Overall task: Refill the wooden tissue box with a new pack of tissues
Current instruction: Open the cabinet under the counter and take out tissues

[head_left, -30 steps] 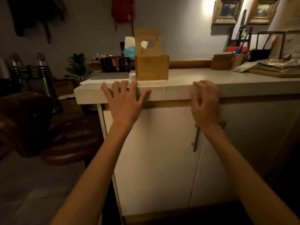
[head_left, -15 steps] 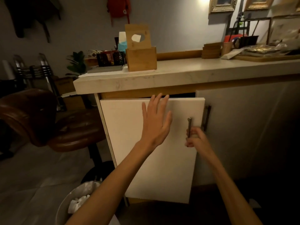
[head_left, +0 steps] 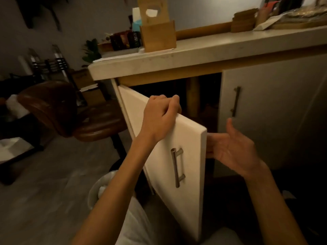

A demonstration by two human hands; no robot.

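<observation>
The wooden tissue box [head_left: 158, 36] stands on the pale countertop [head_left: 212, 50], its lid with an oval hole propped upright behind it. Below, the left cabinet door [head_left: 159, 142] is swung open toward me. My left hand [head_left: 160, 119] grips the door's top edge. My right hand [head_left: 231, 147] is open, palm up, just right of the door's free edge, with its fingertips hidden behind that edge. The cabinet's inside [head_left: 177, 89] is dark, and no tissue pack shows in it.
The right cabinet door [head_left: 265, 112] is closed, with a metal bar handle. A brown leather chair [head_left: 58, 110] stands to the left. A white-lined bin [head_left: 100, 191] sits on the floor under my left arm. Wooden coasters [head_left: 243, 22] and clutter crowd the counter's back right.
The door has swung much wider open. My left hand went from flat on the door front to gripping its top edge. My right hand let go of the handle and opened.
</observation>
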